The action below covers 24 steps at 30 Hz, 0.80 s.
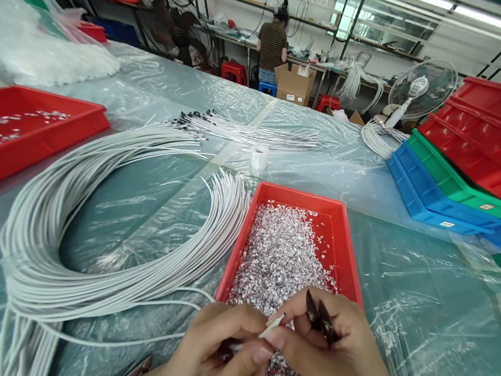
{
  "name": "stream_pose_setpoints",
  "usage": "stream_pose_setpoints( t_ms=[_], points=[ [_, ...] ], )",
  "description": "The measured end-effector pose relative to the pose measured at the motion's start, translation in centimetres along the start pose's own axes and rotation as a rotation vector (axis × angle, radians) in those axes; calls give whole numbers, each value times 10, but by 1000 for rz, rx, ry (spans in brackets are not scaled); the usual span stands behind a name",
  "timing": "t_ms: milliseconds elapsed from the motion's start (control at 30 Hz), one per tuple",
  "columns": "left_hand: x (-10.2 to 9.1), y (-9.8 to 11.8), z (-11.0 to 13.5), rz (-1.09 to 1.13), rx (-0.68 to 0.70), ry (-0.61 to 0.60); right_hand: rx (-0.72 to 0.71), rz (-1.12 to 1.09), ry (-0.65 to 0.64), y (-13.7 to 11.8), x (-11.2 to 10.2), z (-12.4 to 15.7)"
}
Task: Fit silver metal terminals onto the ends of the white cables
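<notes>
My left hand (213, 353) is closed in a pinch on the end of a thin white cable (271, 327) low in the middle. My right hand (332, 348) meets it at the cable tip, fingers closed, with two dark pointed pieces (320, 313) held between them. Both hands hover over the near end of a red tray (245, 235) filled with small shiny silver pieces (279, 257). A big loop of several white cables (70, 216) lies to the left, and the pinched cable trails back toward it.
Clear plastic sheeting covers the table. Another red tray (48, 135) with silver bits sits at the left. A tape roll (259, 156) and a cable bundle (248, 132) lie farther back. Stacked red, green and blue trays (449, 186) and a fan (419, 89) are at the right. A person (272, 45) works at a far bench.
</notes>
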<state>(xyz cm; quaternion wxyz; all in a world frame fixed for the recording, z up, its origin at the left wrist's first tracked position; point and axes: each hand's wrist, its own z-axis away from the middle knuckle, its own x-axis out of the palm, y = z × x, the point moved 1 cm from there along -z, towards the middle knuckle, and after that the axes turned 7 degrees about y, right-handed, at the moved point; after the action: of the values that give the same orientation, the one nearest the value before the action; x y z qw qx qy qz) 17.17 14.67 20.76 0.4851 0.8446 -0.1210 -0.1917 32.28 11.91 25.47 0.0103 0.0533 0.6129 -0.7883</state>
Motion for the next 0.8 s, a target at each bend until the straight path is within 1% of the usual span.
stream_pose_setpoints(
  t_ms=[100, 200, 333, 467, 567, 633, 700, 800],
  points=[
    [-1, 1, -2, -79, 77, -8, 43, -13, -1, -3, 2, 1],
    [-3, 2, 0, -153, 84, -10, 61, -63, -22, -5, 4, 2],
    [-4, 4, 6, -244, 147, 25, 71, -119, -46, -7, 5, 2],
    [-2, 4, 7, -269, 159, 57, 66, -138, -66, -6, 6, -1],
    [-2, 4, 6, -262, 156, 44, 37, -132, -99, -5, 3, -2],
    [-2, 4, 6, -268, 135, 30, -19, -99, -128, -3, -1, -2],
    [-3, 3, 7, -283, 106, 25, -56, -4, -133, 0, -5, 0],
    [-3, 3, 8, -288, 72, 28, -13, 166, -69, 6, -10, 5]
  ],
)
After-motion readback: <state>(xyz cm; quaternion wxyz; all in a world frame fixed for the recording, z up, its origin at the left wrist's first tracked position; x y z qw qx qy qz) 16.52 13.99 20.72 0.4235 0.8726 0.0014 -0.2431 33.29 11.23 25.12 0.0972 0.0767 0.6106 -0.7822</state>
